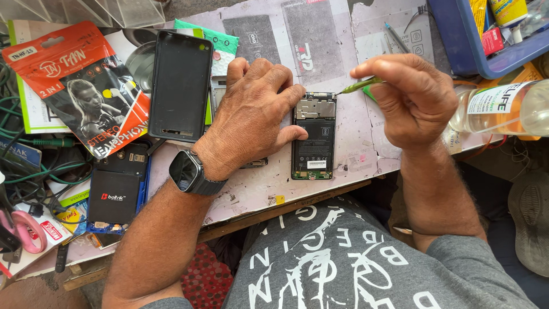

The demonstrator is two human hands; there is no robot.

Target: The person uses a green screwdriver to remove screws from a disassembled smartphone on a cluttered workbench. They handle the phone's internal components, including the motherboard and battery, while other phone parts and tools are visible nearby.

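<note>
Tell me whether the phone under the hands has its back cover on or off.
Off. The phone lies face down with its battery and circuit board exposed; a black cover lies separately to the left.

We see a worn, pale tabletop [251, 194], scuffed and stained, with a wooden strip along its near edge. An opened phone [313, 136] lies flat near the middle, its battery showing. Left of it lies a black phone cover [180, 86], and beyond that an orange earphone packet [86, 86]. Nearer us on the left rests a dark phone with a black battery [114, 194] on it. A blue tray [474, 51] sits at the far right corner, a clear bottle [509, 109] lying beside it.
</note>
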